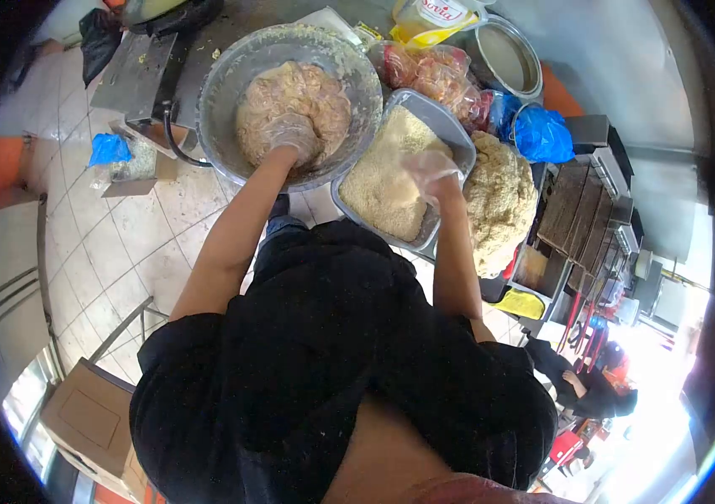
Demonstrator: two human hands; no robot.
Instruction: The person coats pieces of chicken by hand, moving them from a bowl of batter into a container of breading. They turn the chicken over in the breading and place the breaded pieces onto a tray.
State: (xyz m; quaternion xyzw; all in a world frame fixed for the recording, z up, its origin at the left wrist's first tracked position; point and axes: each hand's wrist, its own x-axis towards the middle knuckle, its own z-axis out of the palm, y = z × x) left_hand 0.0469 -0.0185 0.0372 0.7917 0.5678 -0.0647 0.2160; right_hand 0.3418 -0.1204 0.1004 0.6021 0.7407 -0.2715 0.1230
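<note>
My left hand (292, 134), in a clear plastic glove, is sunk into a pale, wet heap of meat pieces (324, 97) inside a large metal bowl (225, 76), its fingers curled into the heap. My right hand (431, 172), gloved as well, hovers low over the breadcrumbs (383, 181) that fill a grey rectangular tray (452, 128). Its fingers are spread and I see nothing held in them. To the right of the tray lies a tall pile of breaded pieces (500, 202).
Plastic bags with red contents (437, 74), a blue bag (542, 134), a yellow packet (431, 15) and a metal pot (504, 55) crowd the far side. A cardboard box (89, 420) stands on the tiled floor at left. Another person (584, 391) sits at lower right.
</note>
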